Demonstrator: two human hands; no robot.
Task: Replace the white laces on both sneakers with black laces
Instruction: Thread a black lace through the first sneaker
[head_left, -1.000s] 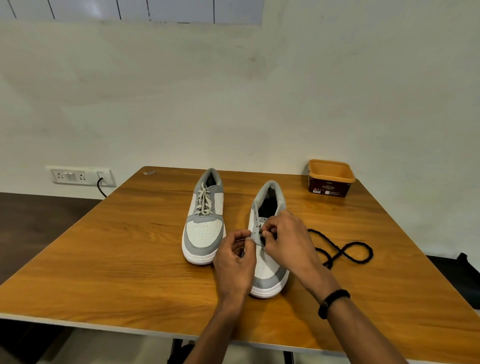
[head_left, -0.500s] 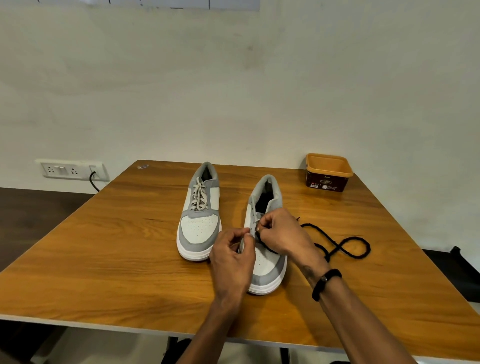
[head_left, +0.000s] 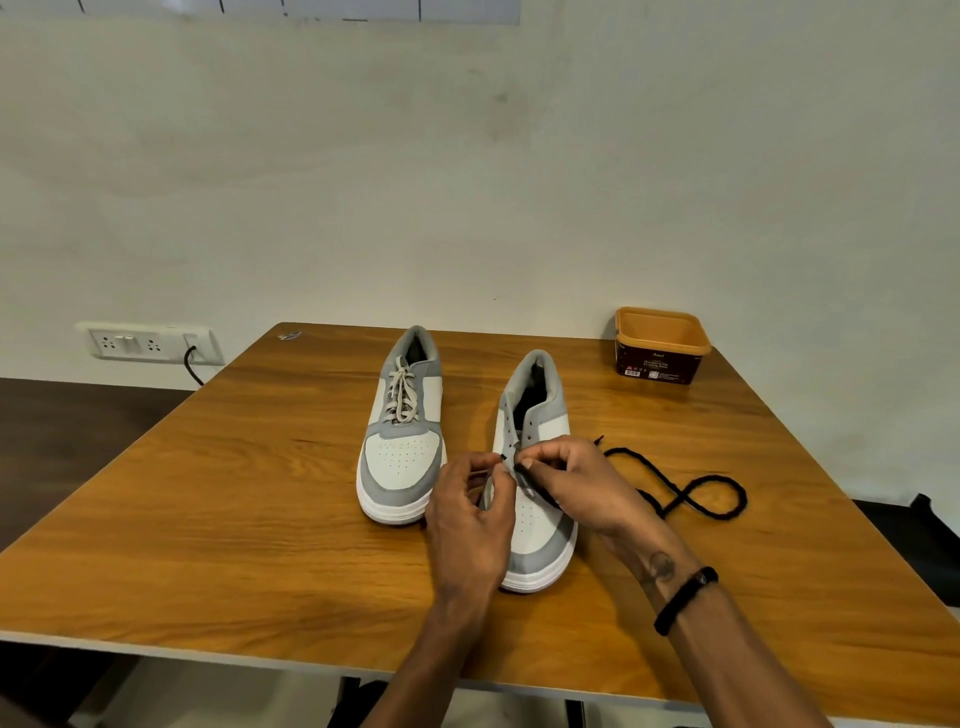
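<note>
Pinching the black lace (head_left: 675, 499) at a low eyelet of the unlaced sneaker (head_left: 540, 467), our right hand (head_left: 571, 480) and left hand (head_left: 467, 512) nearly met. We feared the tip fraying or missing the hole — slack coiled beyond our right hand might snag.
</note>
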